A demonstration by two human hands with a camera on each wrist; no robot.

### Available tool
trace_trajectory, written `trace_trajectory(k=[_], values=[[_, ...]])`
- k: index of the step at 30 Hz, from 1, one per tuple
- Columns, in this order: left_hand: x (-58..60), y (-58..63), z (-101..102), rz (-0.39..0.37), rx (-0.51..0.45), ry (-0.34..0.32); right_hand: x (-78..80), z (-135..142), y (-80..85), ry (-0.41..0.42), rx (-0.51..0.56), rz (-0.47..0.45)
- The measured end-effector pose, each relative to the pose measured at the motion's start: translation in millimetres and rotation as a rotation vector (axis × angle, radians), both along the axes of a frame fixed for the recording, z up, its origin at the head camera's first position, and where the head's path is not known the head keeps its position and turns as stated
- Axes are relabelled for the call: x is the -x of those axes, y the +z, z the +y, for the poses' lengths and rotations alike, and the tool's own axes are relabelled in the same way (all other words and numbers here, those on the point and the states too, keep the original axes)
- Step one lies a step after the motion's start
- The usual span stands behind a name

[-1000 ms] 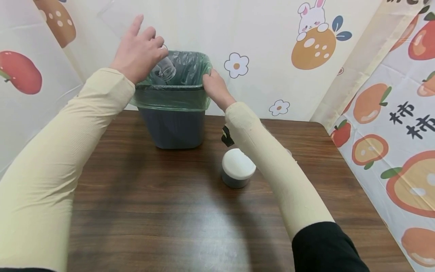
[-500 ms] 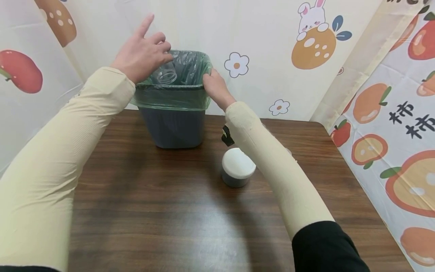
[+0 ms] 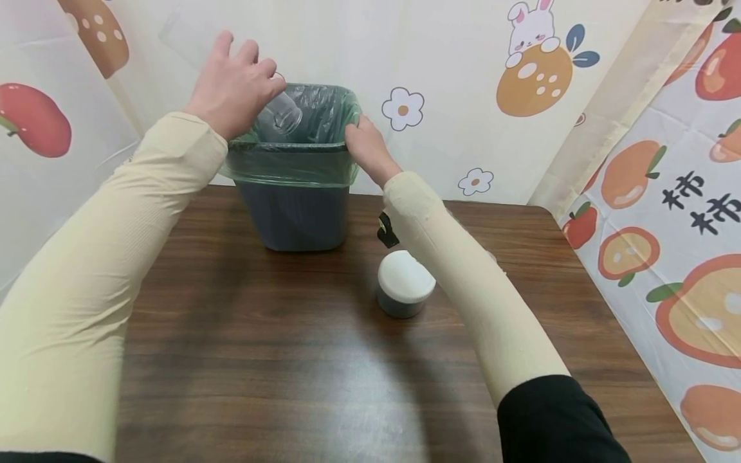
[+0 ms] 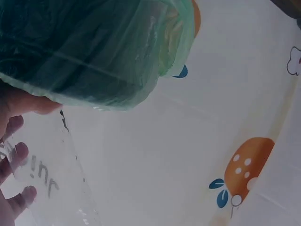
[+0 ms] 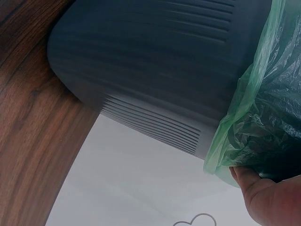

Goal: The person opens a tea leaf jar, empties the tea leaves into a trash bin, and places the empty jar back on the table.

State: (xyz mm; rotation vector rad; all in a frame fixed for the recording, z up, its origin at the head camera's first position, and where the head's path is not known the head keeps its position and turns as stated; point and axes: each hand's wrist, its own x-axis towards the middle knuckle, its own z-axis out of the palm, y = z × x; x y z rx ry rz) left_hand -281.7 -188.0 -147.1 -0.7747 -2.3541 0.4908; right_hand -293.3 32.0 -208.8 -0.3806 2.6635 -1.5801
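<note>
Tipped mouth-down into the trash can [image 3: 292, 218] is a clear plastic bottle [image 3: 286, 117], which my left hand [image 3: 231, 87] grips around its body. Its base shows faintly behind the hand, up and to the left. In the left wrist view, dark lettering shows on the bottle [image 4: 51, 165] beside the fingertips. Green bag liner [image 3: 289, 168] folds over the can's rim. With thumb and fingers, my right hand [image 3: 370, 151] grips the can's right rim through the liner. In the right wrist view, the fingers beyond the liner edge are partly hidden.
A small grey jar with a white lid [image 3: 406, 283] stands on the brown wooden table [image 3: 278, 360], left of the right forearm. A clear object peeks out behind that forearm. The printed curtain [image 3: 440, 58] hangs directly behind the can.
My left hand swung a little right, then back left and slightly down, changing the bottle's tilt over the can. The right hand and the can have stayed put.
</note>
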Motion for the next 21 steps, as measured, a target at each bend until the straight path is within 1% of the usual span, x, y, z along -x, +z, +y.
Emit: trace_trajectory(k=[2,5,7,12,18,21], values=[[0.0,0.2,-0.4,-0.013,-0.01,0.002,0.1,0.1,0.2,0.0,-0.005,0.0],[-1.0,1.0,0.0,-0.058,-0.022,0.035,0.0,0.2,0.3,0.0,-0.007,-0.002],[-1.5,1.1,0.5,-0.071,-0.039,0.034,-0.3,0.4,0.3,0.0,-0.005,-0.007],[-2.8,1.3,1.9,-0.056,-0.069,0.028,-0.7,1.2,0.7,0.008,0.002,-0.013],[-3.7,2.3,3.6,-0.085,-0.132,0.065,-0.1,0.9,0.2,0.009,0.003,-0.015],[-4.2,3.6,5.1,-0.094,-0.139,0.081,-0.4,0.6,0.0,0.008,0.004,-0.005]])
